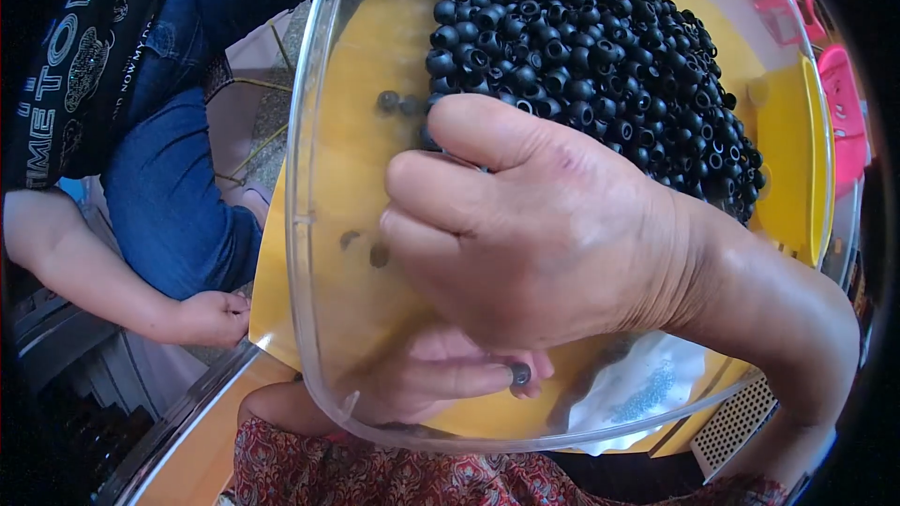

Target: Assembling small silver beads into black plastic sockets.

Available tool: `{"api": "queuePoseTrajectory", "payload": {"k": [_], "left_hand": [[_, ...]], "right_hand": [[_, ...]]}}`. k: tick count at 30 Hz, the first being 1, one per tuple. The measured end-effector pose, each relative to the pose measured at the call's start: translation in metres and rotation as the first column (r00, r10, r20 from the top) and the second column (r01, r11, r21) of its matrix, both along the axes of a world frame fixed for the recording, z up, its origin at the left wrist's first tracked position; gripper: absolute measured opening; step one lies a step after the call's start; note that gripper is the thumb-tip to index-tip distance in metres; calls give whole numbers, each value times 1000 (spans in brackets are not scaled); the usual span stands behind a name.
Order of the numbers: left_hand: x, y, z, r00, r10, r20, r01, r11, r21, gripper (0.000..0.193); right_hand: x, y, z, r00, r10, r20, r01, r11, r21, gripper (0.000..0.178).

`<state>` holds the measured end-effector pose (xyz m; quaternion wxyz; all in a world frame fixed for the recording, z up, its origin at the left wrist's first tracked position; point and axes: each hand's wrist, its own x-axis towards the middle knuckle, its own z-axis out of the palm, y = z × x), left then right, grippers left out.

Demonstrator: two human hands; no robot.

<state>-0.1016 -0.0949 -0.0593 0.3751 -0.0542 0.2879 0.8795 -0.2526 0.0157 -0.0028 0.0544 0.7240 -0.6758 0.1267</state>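
Observation:
A clear plastic tray (300, 169) holds a large heap of black hollow beads (562, 33). My right hand (544, 225) is over the tray, just on the near side of the heap, its fingers curled in and closed. Whatever it holds is hidden beneath the knuckles. Lower down, my left hand (436, 379) pinches a single black bead (519, 374) between thumb and fingertips. A few loose black beads (398, 103) lie on the tray floor left of the heap, and others sit near my right knuckles.
A white scrap with tiny bluish beads (647, 389) lies near the tray's front right. A yellow panel (787, 164) and pink containers (839, 103) stand at right. Another person's hand (211, 319) rests near a yellow sheet (272, 295) at left.

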Motion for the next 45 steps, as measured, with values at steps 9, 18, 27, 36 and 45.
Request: {"api": "queuePoseTrajectory", "payload": {"k": [9, 18, 27, 36, 45], "left_hand": [[14, -6, -18, 998, 26, 56, -34, 988, 152, 20], [13, -12, -14, 995, 33, 92, -46, 988, 146, 21], [13, -7, -23, 1000, -18, -14, 20, 987, 158, 21], [18, -6, -23, 996, -10, -85, 27, 978, 205, 24], [17, -7, -22, 999, -15, -42, 24, 973, 228, 23]], "right_hand": [[-10, -1, -13, 980, -47, 195, 58, 997, -51, 14], [-25, 9, 36, 558, -490, 669, 505, 841, 195, 11], [-27, 31, 39, -254, -391, 885, 346, 817, 461, 9], [-27, 39, 33, -358, -281, 891, 322, 858, 400, 14], [-39, 46, 37, 523, -623, 582, 501, 776, 382, 12]]}}
